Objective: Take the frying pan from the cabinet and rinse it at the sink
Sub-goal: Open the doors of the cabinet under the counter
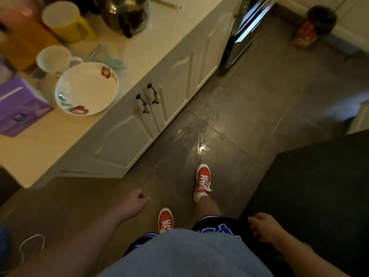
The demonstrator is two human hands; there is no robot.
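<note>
No frying pan and no sink are in view. White lower cabinet doors (127, 134) with two dark handles (148, 96) stand closed under the counter on my left. My left hand (137, 200) hangs low over the floor, fingers curled with nothing in them, well short of the cabinet doors. My right hand (261, 226) hangs beside my right hip, fingers loosely bent and apart, holding nothing.
On the counter (50, 140) sit a flowered white bowl (86, 88), a white mug (54, 58), a yellow cup (63, 21), a purple box (18, 106) and a metal kettle (123, 13). The grey tile floor (279, 86) has a wet patch (201, 132) ahead of my red shoes. A dark counter (319, 196) is on the right.
</note>
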